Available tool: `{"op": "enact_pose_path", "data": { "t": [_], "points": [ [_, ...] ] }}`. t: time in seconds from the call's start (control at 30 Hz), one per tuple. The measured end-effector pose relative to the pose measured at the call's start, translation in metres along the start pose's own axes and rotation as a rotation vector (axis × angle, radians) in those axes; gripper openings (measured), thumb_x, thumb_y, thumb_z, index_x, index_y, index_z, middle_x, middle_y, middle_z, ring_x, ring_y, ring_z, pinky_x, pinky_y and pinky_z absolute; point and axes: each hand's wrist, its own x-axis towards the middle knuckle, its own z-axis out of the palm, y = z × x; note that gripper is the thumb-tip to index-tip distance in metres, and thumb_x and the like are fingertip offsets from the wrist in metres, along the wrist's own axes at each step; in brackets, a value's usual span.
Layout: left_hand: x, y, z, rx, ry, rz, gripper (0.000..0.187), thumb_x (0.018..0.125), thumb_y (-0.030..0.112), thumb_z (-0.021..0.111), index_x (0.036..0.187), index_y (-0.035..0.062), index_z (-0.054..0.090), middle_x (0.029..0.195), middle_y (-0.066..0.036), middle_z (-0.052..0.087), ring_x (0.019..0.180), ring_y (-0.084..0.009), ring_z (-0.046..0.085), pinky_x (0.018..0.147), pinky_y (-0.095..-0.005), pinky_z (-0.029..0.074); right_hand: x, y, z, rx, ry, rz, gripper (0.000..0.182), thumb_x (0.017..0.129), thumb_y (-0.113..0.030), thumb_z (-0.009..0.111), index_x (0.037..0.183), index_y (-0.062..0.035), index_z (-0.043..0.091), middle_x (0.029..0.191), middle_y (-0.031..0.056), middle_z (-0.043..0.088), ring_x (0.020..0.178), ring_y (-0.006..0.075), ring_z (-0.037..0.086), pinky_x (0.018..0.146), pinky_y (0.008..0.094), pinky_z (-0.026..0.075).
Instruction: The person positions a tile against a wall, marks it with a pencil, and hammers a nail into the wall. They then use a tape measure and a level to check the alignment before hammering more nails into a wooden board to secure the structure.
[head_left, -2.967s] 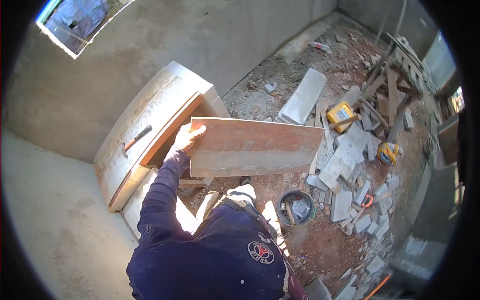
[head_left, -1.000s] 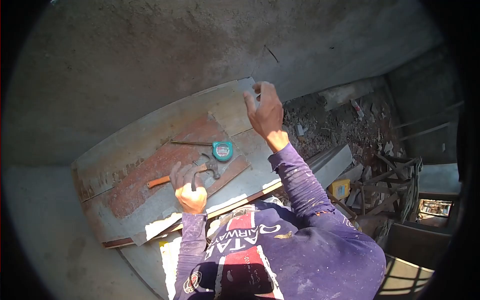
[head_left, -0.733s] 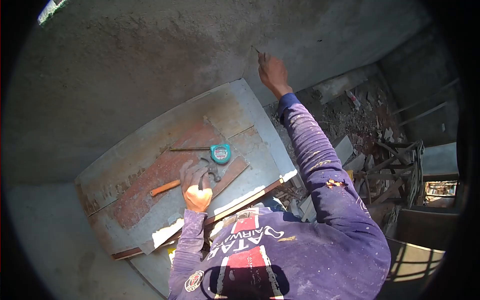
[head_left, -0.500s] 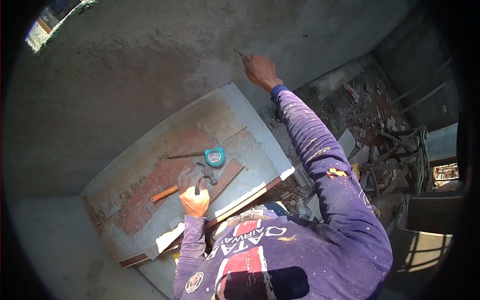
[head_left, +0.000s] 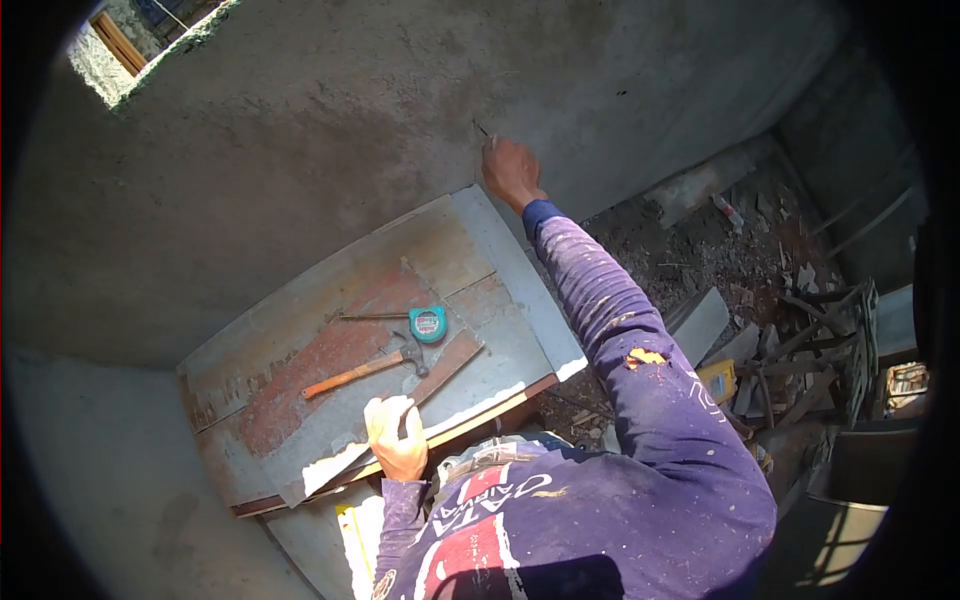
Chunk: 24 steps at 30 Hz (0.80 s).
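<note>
My right hand [head_left: 512,172] is stretched out to the rough plaster wall [head_left: 330,130], closed around a thin dark stick [head_left: 482,129] whose tip points at the wall. The kind of stick is too small to tell. My left hand [head_left: 398,436] rests at the near edge of the worn board table [head_left: 235,360], thumb and fingers apart. Just beyond its fingertips lies a claw hammer [head_left: 350,375] with an orange handle. A teal tape measure [head_left: 428,324] sits behind the hammer head, and a flat wooden strip [head_left: 448,368] lies to the right.
Rubble and broken pieces [head_left: 690,260] cover the floor on the right. A heap of wooden frames [head_left: 820,340] stands farther right, near a yellow container [head_left: 717,380]. An opening [head_left: 125,45] breaks the wall at the upper left.
My left hand has drawn back from over the hammer head to the table's near edge, leaving the hammer in full view. My right hand stays at the wall; the view has shifted slightly.
</note>
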Motion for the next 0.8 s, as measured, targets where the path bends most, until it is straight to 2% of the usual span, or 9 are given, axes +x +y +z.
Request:
{"op": "enact_pose_path", "data": {
  "t": [0.13, 0.2, 0.33, 0.4, 0.43, 0.5, 0.67, 0.77, 0.8],
  "points": [
    [-0.011, 0.005, -0.003, 0.020, -0.018, -0.019, 0.015, 0.076, -0.001, 0.071, 0.091, 0.0026, 0.069, 0.095, -0.013, 0.068, 0.102, -0.0377, 0.061, 0.095, -0.0460, 0.047, 0.014, 0.010, -0.017, -0.094, -0.162, -0.166, 0.034, 0.092, -0.026, 0.051, 0.097, -0.0004, 0.074, 0.096, 0.0298, 0.069, 0.093, 0.0473, 0.067, 0.085, 0.0535, 0.052],
    [-0.011, 0.006, -0.007, 0.046, -0.033, -0.022, 0.014, 0.076, -0.002, 0.071, 0.090, 0.0025, 0.069, 0.095, -0.013, 0.068, 0.105, -0.0374, 0.061, 0.095, -0.0457, 0.047, -0.008, -0.005, 0.000, 0.142, 0.103, 0.071, 0.035, 0.090, -0.027, 0.052, 0.092, 0.0001, 0.074, 0.093, 0.0301, 0.069, 0.094, 0.0476, 0.067, 0.084, 0.0513, 0.053],
    [-0.008, 0.011, -0.006, 0.022, -0.034, -0.040, 0.013, 0.078, -0.001, 0.071, 0.090, 0.0023, 0.069, 0.095, -0.014, 0.068, 0.107, -0.0377, 0.061, 0.096, -0.0453, 0.047, -0.002, 0.033, -0.035, 0.146, 0.141, -0.005, 0.038, 0.092, -0.032, 0.052, 0.087, 0.0008, 0.071, 0.085, 0.0267, 0.069, 0.083, 0.0437, 0.069, 0.075, 0.0476, 0.053],
    [-0.008, 0.016, -0.011, -0.004, -0.055, -0.059, 0.014, 0.078, 0.000, 0.070, 0.092, 0.0025, 0.070, 0.096, -0.014, 0.069, 0.106, -0.0368, 0.061, 0.097, -0.0451, 0.046, -0.043, 0.097, -0.018, 0.724, -0.106, 0.227, 0.038, 0.096, -0.036, 0.052, 0.084, -0.0022, 0.067, 0.072, 0.0144, 0.065, 0.065, 0.0291, 0.064, 0.062, 0.0414, 0.050],
    [-0.001, 0.014, 0.004, -0.057, -0.052, -0.039, 0.014, 0.078, 0.000, 0.070, 0.092, 0.0027, 0.070, 0.096, -0.014, 0.069, 0.106, -0.0365, 0.061, 0.097, -0.0449, 0.046, -0.078, 0.106, -0.036, 1.204, -0.317, 0.494, 0.036, 0.099, -0.036, 0.053, 0.084, -0.0055, 0.064, 0.069, 0.0037, 0.057, 0.060, 0.0155, 0.052, 0.055, 0.0341, 0.044],
    [0.006, 0.013, 0.014, -0.107, -0.160, 0.027, 0.017, 0.077, -0.001, 0.070, 0.094, 0.0035, 0.070, 0.095, -0.014, 0.069, 0.101, -0.0352, 0.062, 0.097, -0.0436, 0.047, -0.151, 0.148, -0.049, 1.722, -0.435, 0.592, 0.028, 0.099, -0.032, 0.058, 0.091, -0.0060, 0.066, 0.081, 0.0005, 0.057, 0.071, 0.0127, 0.053, 0.060, 0.0292, 0.042],
    [0.026, 0.036, 0.044, -0.145, -0.441, 0.225, 0.018, 0.080, -0.004, 0.069, 0.098, 0.0006, 0.069, 0.103, -0.015, 0.068, 0.102, -0.0318, 0.064, 0.094, -0.0394, 0.048, -0.324, 0.204, -0.101, 1.797, -0.198, 0.692, 0.022, 0.097, -0.023, 0.058, 0.095, -0.0029, 0.067, 0.080, 0.0010, 0.057, 0.072, 0.0122, 0.052, 0.062, 0.0284, 0.042],
    [0.025, 0.039, 0.074, -0.194, -0.670, 0.356, 0.019, 0.089, -0.007, 0.064, 0.107, -0.0013, 0.067, 0.114, -0.013, 0.066, 0.110, -0.0235, 0.063, 0.098, -0.0338, 0.048, -0.425, 0.233, -0.100, 1.630, 0.014, 0.953, 0.019, 0.094, -0.018, 0.063, 0.092, 0.0003, 0.067, 0.078, 0.0016, 0.057, 0.066, 0.0098, 0.052, 0.055, 0.0253, 0.041],
    [0.020, 0.050, 0.085, -0.226, -0.695, 0.357, 0.018, 0.085, -0.006, 0.066, 0.103, -0.0018, 0.067, 0.106, -0.015, 0.068, 0.105, -0.0290, 0.065, 0.097, -0.0376, 0.048, -0.460, 0.239, -0.093, 1.643, 0.099, 0.998, 0.019, 0.094, -0.018, 0.063, 0.092, 0.0003, 0.067, 0.078, 0.0016, 0.057, 0.066, 0.0098, 0.052, 0.055, 0.0253, 0.041]
  ]
}}
